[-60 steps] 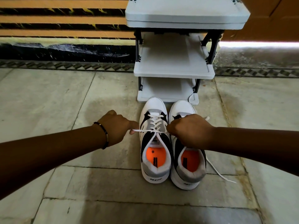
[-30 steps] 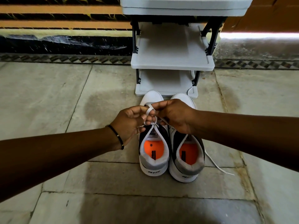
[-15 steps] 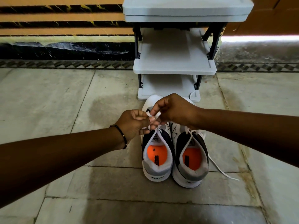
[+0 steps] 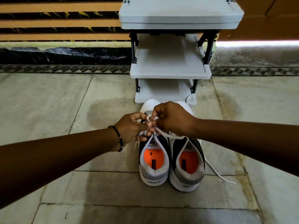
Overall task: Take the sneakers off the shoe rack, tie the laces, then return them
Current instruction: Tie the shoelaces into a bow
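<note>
I see two white, black and grey sneakers (image 4: 169, 165) with orange insoles on the floor at frame centre, toes against the grey shoe rack (image 4: 169, 70). My left hand (image 4: 131, 128) and right hand (image 4: 173, 118) pinch the left sneaker's white lace (image 4: 154, 118); the other sneaker's lace trails loose.

Down on the floor (image 4: 48, 110), pale stone slabs with dark joints, and a darker patch stains the slab just left of the shoes. Two sneakers sit directly on it, side by side and touching, heels toward the camera: the left sneaker (image 4: 153, 173) and the right sneaker (image 4: 187, 177), orange insoles showing. A loose white lace (image 4: 218, 172) trails off the right one onto the slab. Just beyond their toes stands the grey shoe rack (image 4: 169, 70), its three shelves bare.
</note>
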